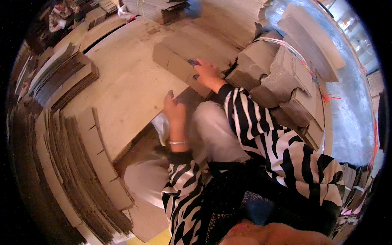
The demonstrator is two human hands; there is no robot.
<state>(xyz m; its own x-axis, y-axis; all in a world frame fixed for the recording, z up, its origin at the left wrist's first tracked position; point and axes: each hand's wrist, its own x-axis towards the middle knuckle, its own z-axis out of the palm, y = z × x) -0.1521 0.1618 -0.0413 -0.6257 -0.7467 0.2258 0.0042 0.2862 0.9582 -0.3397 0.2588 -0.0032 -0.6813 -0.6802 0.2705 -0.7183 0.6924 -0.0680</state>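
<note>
My right hand (209,74) is on the near side of a stack of brown cardboard sheets (183,53). Its fingers are apart, and two of the fingertips wear dark covers. Just above the near edge of a flat wooden board (126,73), my left hand (174,114) has a dark-tipped finger raised and holds nothing I can see. A bracelet circles that wrist. Below the board's edge, a white cloth or bag (161,127) hangs beside the left hand.
Tied bundles of notched cardboard (277,75) stand at my right, with a bluish surface (349,118) beyond. Stacked cardboard strips (75,163) line my left, and more sheets (65,77) lie at the far left. A tall cardboard pile (234,18) stands at the back.
</note>
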